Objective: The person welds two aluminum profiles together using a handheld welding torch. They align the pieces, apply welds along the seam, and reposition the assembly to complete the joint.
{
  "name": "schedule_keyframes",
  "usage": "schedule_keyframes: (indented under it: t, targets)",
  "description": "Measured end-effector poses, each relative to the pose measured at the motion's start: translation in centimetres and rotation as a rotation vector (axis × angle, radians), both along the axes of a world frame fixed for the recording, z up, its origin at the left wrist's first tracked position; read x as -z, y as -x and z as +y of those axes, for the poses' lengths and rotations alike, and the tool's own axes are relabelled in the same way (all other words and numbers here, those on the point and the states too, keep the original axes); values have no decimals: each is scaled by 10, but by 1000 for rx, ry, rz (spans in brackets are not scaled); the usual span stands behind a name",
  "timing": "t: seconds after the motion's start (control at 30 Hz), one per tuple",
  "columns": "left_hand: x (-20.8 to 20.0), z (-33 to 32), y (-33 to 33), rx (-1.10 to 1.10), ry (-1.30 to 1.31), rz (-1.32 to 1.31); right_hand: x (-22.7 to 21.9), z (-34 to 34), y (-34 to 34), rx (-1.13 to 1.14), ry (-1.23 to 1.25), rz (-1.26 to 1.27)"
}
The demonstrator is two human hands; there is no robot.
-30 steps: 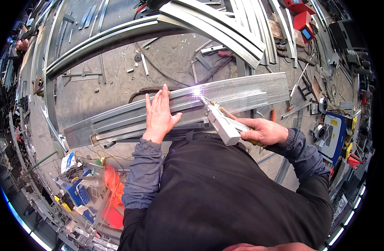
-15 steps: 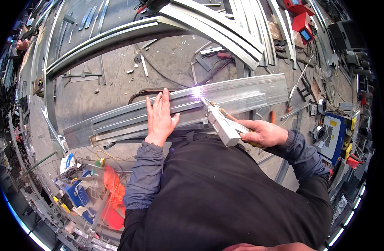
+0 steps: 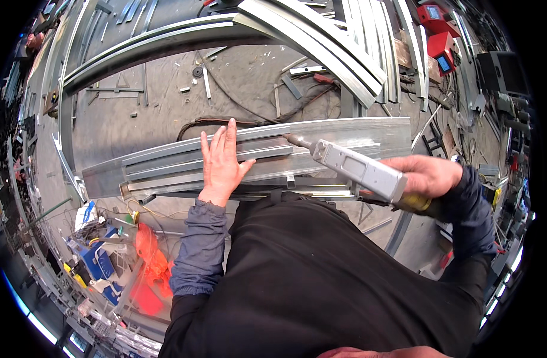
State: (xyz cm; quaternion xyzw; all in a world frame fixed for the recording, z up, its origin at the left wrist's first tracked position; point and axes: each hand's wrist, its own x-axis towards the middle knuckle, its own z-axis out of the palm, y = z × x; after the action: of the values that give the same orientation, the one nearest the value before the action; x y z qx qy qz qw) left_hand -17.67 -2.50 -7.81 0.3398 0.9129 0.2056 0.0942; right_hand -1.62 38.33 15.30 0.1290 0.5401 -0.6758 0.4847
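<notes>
Across in front of me lies a long metal sheet (image 3: pixel 387 136), with several narrow metal strips (image 3: pixel 261 156) along its left part. Fingers apart, my left hand (image 3: pixel 221 166) rests flat over the strips and holds nothing. My right hand (image 3: pixel 433 176) is wrapped round a grey handheld welding gun (image 3: pixel 360 169). Its nozzle points left, at or close to the end of the farthest strip; I cannot tell whether it touches. No spark shows at the nozzle. The gun's body hides part of my right fingers.
Beyond the sheet stands a steel frame (image 3: pixel 148 45) with curved metal profiles (image 3: pixel 312 45) on it. Cables (image 3: pixel 226 98) and offcuts litter the floor. Red machines (image 3: pixel 442 52) stand at the far right. An orange-red plastic bag (image 3: pixel 151 256) and a blue machine (image 3: pixel 97 258) lie at the lower left.
The bright welding light has gone out. My right hand and the welding gun have moved right, the gun now lying flatter across the sheet. My left hand stays on the strips.
</notes>
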Motion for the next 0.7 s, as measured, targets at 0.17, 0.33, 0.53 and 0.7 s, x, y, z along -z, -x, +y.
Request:
schedule_keyframes:
  t: [0.17, 0.33, 0.53, 0.7]
  targets:
    - [-3, 2, 2, -51, 69, 17, 49, 42, 74, -361, -44, 31]
    - [-9, 4, -2, -81, 98, 19, 102, 62, 103, -327, -37, -221]
    - [-15, 8, -3, -96, 149, -13, 148, 79, 127, -287, 141, -455]
    - [-18, 10, -2, -104, 176, -22, 168, 85, 136, -353, 160, -498]
